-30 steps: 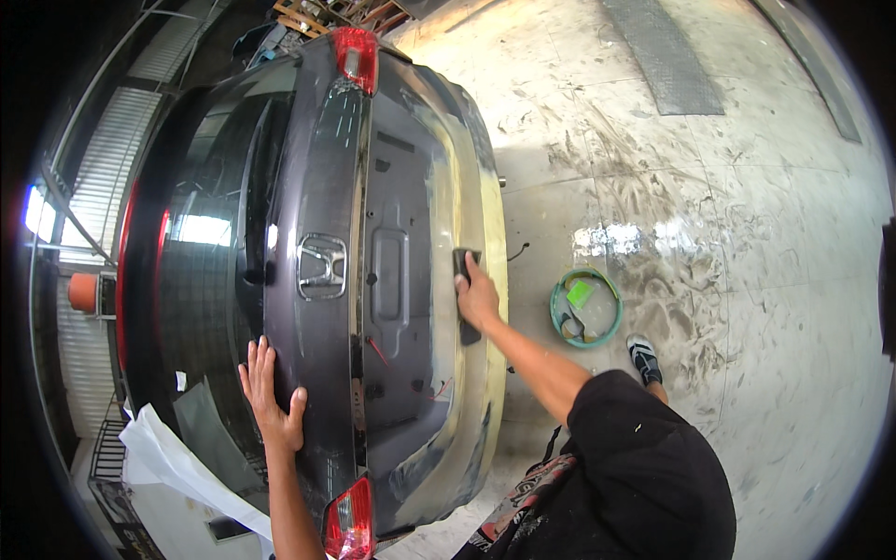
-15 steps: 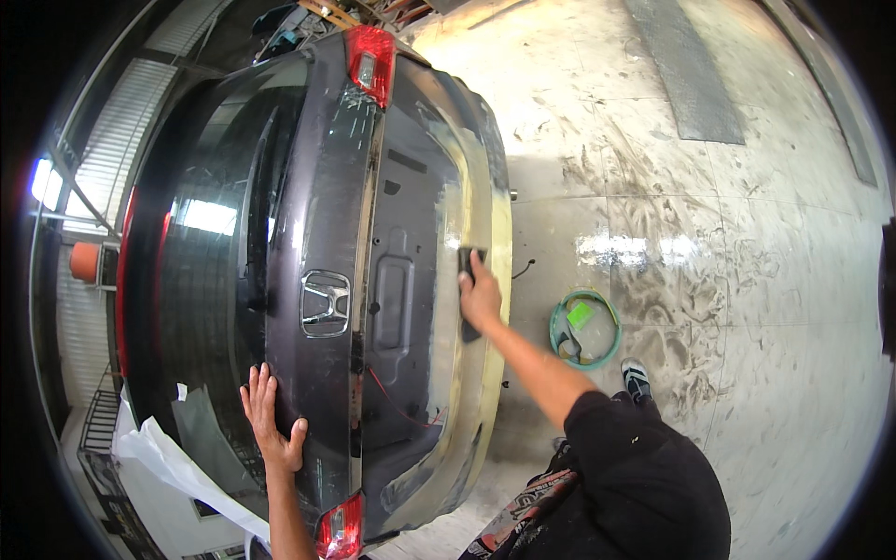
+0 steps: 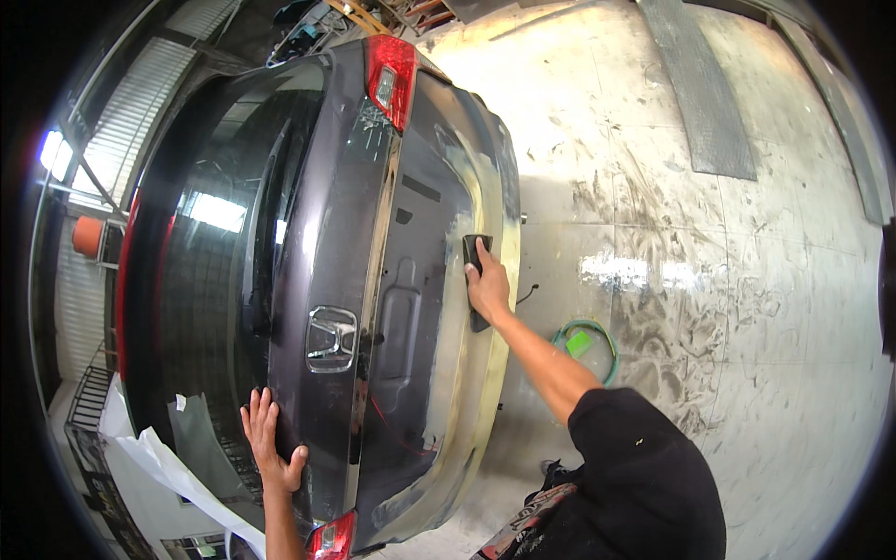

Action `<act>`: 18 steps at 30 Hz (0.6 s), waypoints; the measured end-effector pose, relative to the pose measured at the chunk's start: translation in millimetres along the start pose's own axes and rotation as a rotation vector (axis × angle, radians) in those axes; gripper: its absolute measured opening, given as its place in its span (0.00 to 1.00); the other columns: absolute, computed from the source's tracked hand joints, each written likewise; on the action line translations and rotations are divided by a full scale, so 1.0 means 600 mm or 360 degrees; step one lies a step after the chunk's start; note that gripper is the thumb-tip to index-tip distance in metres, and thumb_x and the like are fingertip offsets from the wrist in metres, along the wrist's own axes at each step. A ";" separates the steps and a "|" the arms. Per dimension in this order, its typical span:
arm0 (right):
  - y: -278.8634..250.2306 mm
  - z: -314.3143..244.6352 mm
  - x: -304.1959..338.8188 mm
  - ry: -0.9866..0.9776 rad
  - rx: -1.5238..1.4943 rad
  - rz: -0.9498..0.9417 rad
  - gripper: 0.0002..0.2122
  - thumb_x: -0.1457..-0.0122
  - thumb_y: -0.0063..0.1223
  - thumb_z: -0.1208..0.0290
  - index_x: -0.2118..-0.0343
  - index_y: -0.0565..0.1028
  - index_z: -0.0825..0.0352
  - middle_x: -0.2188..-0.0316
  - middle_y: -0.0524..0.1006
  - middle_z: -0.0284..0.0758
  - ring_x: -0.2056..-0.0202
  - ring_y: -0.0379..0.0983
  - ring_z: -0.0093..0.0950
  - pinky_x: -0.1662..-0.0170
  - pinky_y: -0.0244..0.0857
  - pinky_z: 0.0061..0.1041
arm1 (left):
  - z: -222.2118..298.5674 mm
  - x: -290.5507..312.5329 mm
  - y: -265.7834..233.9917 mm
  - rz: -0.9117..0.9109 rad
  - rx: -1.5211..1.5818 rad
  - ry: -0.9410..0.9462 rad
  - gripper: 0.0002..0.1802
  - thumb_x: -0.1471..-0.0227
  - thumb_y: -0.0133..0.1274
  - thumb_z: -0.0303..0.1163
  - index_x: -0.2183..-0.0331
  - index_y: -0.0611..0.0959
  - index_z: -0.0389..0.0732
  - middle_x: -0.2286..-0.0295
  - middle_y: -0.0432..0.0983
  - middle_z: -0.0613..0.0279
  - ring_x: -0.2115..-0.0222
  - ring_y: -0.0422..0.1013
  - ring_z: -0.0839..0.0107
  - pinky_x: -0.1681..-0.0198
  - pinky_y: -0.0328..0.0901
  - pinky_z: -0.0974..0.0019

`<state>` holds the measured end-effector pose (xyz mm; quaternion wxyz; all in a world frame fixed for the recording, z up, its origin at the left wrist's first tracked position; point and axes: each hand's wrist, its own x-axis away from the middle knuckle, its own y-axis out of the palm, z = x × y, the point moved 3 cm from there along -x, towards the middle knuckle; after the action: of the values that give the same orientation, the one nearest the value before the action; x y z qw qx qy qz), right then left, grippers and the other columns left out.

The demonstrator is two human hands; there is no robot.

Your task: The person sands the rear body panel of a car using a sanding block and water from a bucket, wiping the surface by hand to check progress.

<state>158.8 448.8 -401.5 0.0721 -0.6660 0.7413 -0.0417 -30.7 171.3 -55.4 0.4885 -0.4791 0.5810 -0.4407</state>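
The right hand [image 3: 488,285] lies on top of a black sanding block [image 3: 476,280], fingers folded over it and pressing it against the pale filler strip [image 3: 490,308] that runs along the right edge of the rear bumper [image 3: 420,373]. The block sits lengthwise on that strip, about halfway along the bumper, its far end sticking out past the fingertips and its near end showing below the wrist.

The left hand [image 3: 271,443] is spread flat, fingers open, planted on the dark grey tailgate [image 3: 327,252] at the near left, just below the rear window [image 3: 215,271] and a little nearer than the chrome emblem [image 3: 331,338]. It grips nothing; it only leans on the panel.

A red tail light [image 3: 390,75] marks the far end of the car and another tail light [image 3: 333,539] shows at the near edge. White masking paper [image 3: 159,457] hangs off the body near the left hand. On the wet, scuffed concrete floor [image 3: 709,308] to the right lies a green coiled hose [image 3: 588,345], with what looks like a green pad inside the coil, though it is too small to be sure.
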 end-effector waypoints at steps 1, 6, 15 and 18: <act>0.000 0.003 -0.017 -0.0057 -0.0012 0.0074 0.27 0.45 0.54 0.70 0.40 0.66 0.64 0.58 0.76 0.51 0.58 0.72 0.50 0.54 0.66 0.40 | 0.002 -0.001 -0.002 0.0000 0.0000 -0.0002 0.42 0.48 0.45 0.62 0.41 0.68 0.43 0.40 0.59 0.48 0.36 0.49 0.50 0.34 0.33 0.45; -0.024 0.018 -0.127 0.0194 -0.0107 -0.0044 0.26 0.43 0.51 0.69 0.40 0.65 0.63 0.60 0.77 0.52 0.60 0.73 0.51 0.55 0.66 0.41 | 0.001 -0.011 0.005 -0.0024 0.0005 -0.0010 0.42 0.47 0.44 0.62 0.40 0.67 0.43 0.40 0.59 0.47 0.36 0.49 0.49 0.34 0.33 0.45; -0.017 0.028 -0.233 -0.0113 -0.0219 -0.0087 0.26 0.43 0.52 0.71 0.39 0.64 0.61 0.49 0.71 0.51 0.48 0.67 0.50 0.47 0.62 0.36 | -0.004 -0.013 0.004 -0.0057 -0.0017 -0.0049 0.43 0.48 0.43 0.64 0.40 0.66 0.43 0.40 0.58 0.47 0.36 0.49 0.48 0.34 0.33 0.43; -0.003 0.017 -0.203 -0.0311 -0.0110 -0.0095 0.26 0.43 0.51 0.71 0.39 0.64 0.61 0.50 0.72 0.51 0.50 0.68 0.49 0.46 0.62 0.35 | -0.005 -0.004 0.003 -0.0061 -0.0035 -0.0080 0.43 0.48 0.42 0.64 0.40 0.65 0.43 0.40 0.58 0.47 0.36 0.50 0.48 0.34 0.33 0.43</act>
<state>174.7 570.1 -405.2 0.1196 -0.6909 0.7115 0.0468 -33.4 173.8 -56.3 0.4892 -0.5064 0.5641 -0.4314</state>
